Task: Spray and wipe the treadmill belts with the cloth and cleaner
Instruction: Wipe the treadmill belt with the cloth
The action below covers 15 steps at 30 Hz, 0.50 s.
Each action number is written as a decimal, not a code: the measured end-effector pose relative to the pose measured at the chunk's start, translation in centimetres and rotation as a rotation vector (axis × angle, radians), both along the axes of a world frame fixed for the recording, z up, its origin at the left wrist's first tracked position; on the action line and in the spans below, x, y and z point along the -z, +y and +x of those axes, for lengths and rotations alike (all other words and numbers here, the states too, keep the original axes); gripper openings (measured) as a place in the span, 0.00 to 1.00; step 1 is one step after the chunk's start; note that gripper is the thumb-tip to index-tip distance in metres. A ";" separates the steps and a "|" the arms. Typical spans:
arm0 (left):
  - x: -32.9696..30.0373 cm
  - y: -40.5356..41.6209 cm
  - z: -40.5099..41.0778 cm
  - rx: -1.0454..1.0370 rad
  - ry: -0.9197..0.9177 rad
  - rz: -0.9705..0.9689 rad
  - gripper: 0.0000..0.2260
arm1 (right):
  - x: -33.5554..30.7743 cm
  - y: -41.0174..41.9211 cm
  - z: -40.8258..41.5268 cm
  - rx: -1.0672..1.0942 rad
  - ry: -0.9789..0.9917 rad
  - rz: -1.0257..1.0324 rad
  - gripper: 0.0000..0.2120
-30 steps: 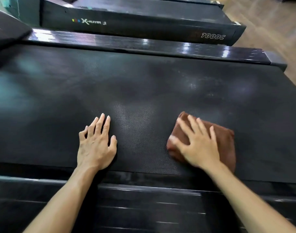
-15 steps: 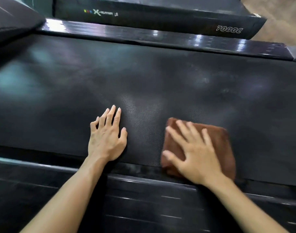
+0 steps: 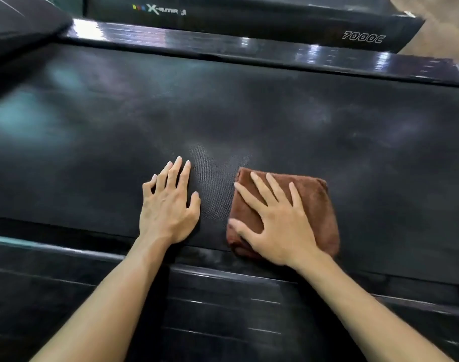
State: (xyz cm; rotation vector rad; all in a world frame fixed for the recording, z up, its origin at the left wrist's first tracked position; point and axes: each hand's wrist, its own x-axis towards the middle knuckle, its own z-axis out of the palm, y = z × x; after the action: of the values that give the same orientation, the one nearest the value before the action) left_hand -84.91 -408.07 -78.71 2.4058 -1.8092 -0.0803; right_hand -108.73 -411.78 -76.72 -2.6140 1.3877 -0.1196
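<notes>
Cloth (image 3: 314, 205) at belt (image 3: 275, 113) near edge, open belt beyond. Right hand (image 3: 280, 226) flat on cloth; left hand (image 3: 168, 210) flat on belt.

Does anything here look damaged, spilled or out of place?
Nothing stands out. The folded brown cloth lies flat under the right hand, the left hand rests flat on the treadmill belt. The belt shows only hazy smears, no tears or puddles.

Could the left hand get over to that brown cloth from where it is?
Probably yes: the left hand lies flat on the belt beside the cloth, bare belt between them, though the right hand covers much of it.
</notes>
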 end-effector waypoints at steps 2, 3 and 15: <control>0.1 0.0 0.0 0.006 0.002 -0.003 0.35 | 0.1 1.1 -4.1 0.083 0.039 0.007 0.37; 0.2 0.0 0.0 0.010 0.001 -0.003 0.35 | 0.1 0.1 -5.6 0.168 0.059 0.021 0.38; 0.0 -0.1 -0.1 -0.003 -0.013 0.008 0.35 | 0.1 -3.9 4.0 0.025 -0.002 0.039 0.37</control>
State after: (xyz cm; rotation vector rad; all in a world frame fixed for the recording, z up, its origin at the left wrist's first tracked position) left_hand -84.97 -408.21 -78.71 2.4206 -1.8137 -0.0725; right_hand -104.69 -415.71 -76.83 -2.5653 1.4076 -0.0978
